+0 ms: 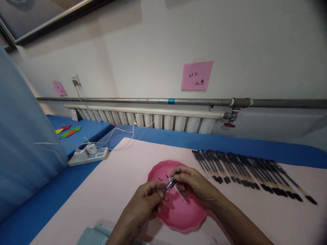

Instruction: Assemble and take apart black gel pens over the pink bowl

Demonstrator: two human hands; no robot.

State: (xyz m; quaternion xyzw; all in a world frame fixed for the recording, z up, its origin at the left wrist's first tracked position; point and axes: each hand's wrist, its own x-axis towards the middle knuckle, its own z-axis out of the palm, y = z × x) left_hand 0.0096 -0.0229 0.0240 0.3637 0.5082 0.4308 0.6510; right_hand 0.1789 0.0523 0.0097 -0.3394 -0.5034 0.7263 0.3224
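Over a pink scalloped plate (178,223), both of my hands hold a slim dark pen (169,184) at a slant. My left hand (143,204) pinches its lower end between thumb and fingers. At the upper end my right hand (195,183) has its fingers closed round the dark part; whether the pen is in one piece there I cannot tell. A thin white pen refill (182,197) with a dark pointed tip lies slanting across the plate, partly behind the pen. One small dark metallic piece (160,179) rests near the plate's far left edge.
Many black-capped pens (240,170) lie side by side in a long row on the pink sheet (107,183), right of the plate. A power strip (89,156) with white plugs and cables sits at left. Light-blue cloth (93,235) lies at the near edge. A radiator (158,120) stands behind.
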